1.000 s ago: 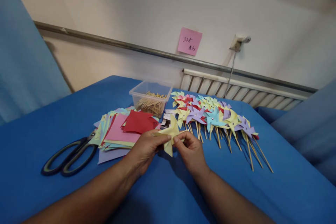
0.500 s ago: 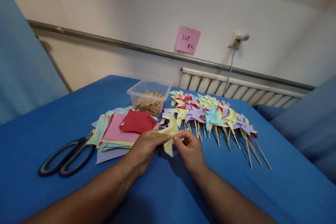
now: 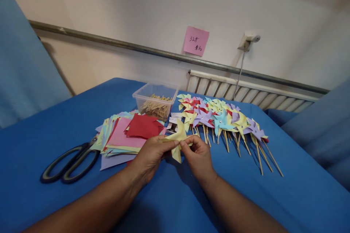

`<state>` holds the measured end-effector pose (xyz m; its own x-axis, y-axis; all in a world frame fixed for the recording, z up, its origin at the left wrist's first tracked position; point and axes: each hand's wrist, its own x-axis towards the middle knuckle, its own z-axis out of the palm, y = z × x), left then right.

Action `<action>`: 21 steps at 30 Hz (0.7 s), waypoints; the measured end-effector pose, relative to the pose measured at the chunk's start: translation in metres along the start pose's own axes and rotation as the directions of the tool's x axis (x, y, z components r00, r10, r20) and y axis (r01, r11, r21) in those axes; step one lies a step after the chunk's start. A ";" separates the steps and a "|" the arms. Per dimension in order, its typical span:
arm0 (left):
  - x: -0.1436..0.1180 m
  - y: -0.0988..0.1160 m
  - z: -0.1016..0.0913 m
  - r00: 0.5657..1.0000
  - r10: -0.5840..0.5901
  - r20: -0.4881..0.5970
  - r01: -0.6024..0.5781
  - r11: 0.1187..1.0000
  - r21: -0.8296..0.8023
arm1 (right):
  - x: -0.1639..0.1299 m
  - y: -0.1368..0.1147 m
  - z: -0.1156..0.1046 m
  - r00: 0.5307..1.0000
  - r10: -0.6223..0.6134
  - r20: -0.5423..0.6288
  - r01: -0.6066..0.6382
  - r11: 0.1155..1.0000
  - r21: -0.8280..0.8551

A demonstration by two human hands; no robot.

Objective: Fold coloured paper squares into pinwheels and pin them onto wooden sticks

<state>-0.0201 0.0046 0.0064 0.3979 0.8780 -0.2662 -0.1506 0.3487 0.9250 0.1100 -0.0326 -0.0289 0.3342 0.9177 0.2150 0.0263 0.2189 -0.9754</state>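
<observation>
1. Head view shows both hands meeting over a blue tablecloth [image 3: 54, 123], just below the middle of the picture.
2. Left hand [image 3: 149, 156] pinches the yellow paper pinwheel [image 3: 177, 139] between thumb and fingers, closed on its left blade.
3. Right hand [image 3: 198, 156] has thumb and forefinger closed on the same pinwheel from its 3 o'clock side; fingertips of the two hands almost touch.
4. Yellow pinwheel is held just above the cloth, one blade pointing up to 12 o'clock and another down to 6 o'clock.
5. At 10 o'clock from the hands lies a stack of coloured paper squares [image 3: 123, 136], with a red square [image 3: 143, 125] on top.
6. Black-handled scissors [image 3: 68, 164] lie at 9 o'clock, blades tucked under the edge of the stack.
7. Clear plastic box [image 3: 155, 96] of wooden sticks stands at 12 o'clock, behind the stack.
8. Finished pinwheels on sticks [image 3: 221, 120] spread in a row from 1 o'clock to 3 o'clock.
9. Pink note [image 3: 195, 41] is stuck on the wall above, at 12 o'clock.
</observation>
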 end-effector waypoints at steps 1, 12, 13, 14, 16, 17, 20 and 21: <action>0.000 0.000 0.000 1.000 -0.001 0.000 0.001 1.000 0.003 | 0.000 0.000 0.000 1.000 0.000 0.002 0.000 1.000 0.004; -0.002 0.002 0.002 0.998 0.034 -0.047 -0.032 0.999 0.039 | -0.002 0.000 0.003 0.996 0.077 0.035 -0.081 0.991 0.109; -0.002 0.002 0.002 0.998 0.039 -0.055 -0.038 0.999 0.029 | -0.002 -0.001 0.003 0.995 0.092 0.037 -0.097 0.983 0.155; -0.002 0.003 0.002 0.998 0.042 -0.056 -0.041 0.999 0.014 | -0.001 -0.001 0.003 0.994 0.102 0.031 -0.107 0.973 0.206; -0.003 0.003 0.002 0.998 0.043 -0.045 -0.044 0.999 -0.012 | 0.000 -0.002 0.004 0.994 0.113 0.005 -0.110 0.946 0.305; -0.003 0.003 0.002 0.998 0.042 -0.041 -0.043 0.999 -0.019 | 0.001 -0.003 0.004 0.993 0.118 -0.004 -0.109 0.933 0.344; -0.003 0.002 0.001 0.998 0.037 -0.046 -0.038 0.999 -0.009 | 0.002 -0.002 0.003 0.992 0.126 0.009 -0.120 0.910 0.396; -0.003 0.001 0.001 0.998 0.035 -0.048 -0.036 0.999 -0.006 | 0.003 -0.002 0.002 0.992 0.123 0.022 -0.122 0.911 0.393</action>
<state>-0.0204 0.0025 0.0085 0.3481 0.9045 -0.2462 -0.1704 0.3193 0.9322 0.1087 -0.0299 -0.0266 0.3144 0.9446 0.0939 -0.3869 0.2179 -0.8960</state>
